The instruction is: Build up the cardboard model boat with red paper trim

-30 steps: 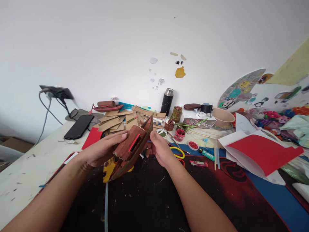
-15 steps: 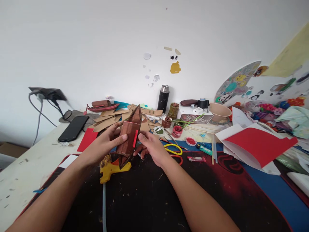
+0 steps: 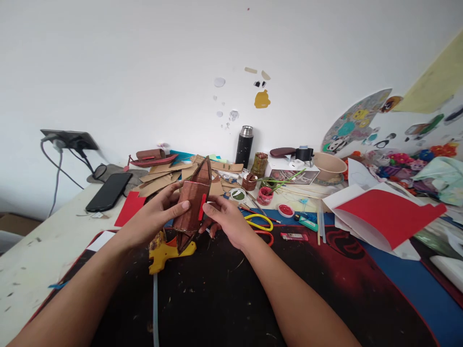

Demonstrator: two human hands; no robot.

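A brown model boat (image 3: 192,200) with an arched cover and pointed ends stands tilted, nearly on end, above the black mat. My left hand (image 3: 164,209) grips it from the left, thumb on the cover and fingers partly hidden behind. On the cover's right side is a narrow red strip (image 3: 201,208) with a notched edge. My right hand (image 3: 226,217) is closed at that strip, its thumb tip against it and other fingers curled below. A yellow glue gun (image 3: 168,254) with a long glue stick (image 3: 156,308) lies under the boat's lower end.
Behind the boat lie cardboard scraps (image 3: 159,177) and a second, red-hulled model boat (image 3: 154,158). Yellow-and-red scissors (image 3: 260,222), a red paint jar (image 3: 265,195) and a lighter (image 3: 294,237) sit to the right. A phone (image 3: 109,192) is left; a black flask (image 3: 245,147) stands behind.
My right thumb has come in against the red strip, whose notched edge now shows. The boat and my left hand have stayed nearly still.
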